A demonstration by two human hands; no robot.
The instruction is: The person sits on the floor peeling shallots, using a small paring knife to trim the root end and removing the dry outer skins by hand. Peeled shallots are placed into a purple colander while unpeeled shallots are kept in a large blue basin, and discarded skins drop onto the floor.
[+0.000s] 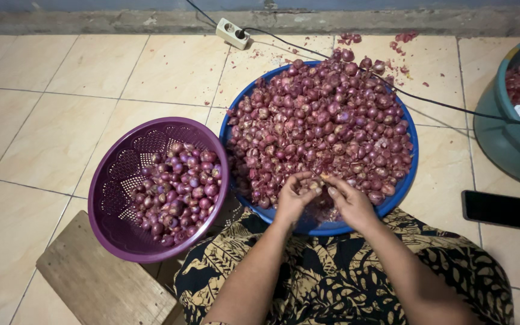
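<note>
Lower centre: left hand (293, 198) and right hand (349, 201), fingers pinched, jointly grip one shallot (316, 183) over the blue basin (405, 180); purple basket (112, 198) lower left.

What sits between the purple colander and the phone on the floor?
In the head view, the blue basin of shallots lies between the purple colander and the phone, with both hands at its near edge.

Bare tiled floor (49, 114) lies open to the far left, but nearer in the room closes up — purple colander (115, 198) touching the heaped blue basin (401, 192), wooden board (100, 280) below, black cable (440, 105) trailing right toward the green tub (501, 138) and phone (503, 210).
</note>
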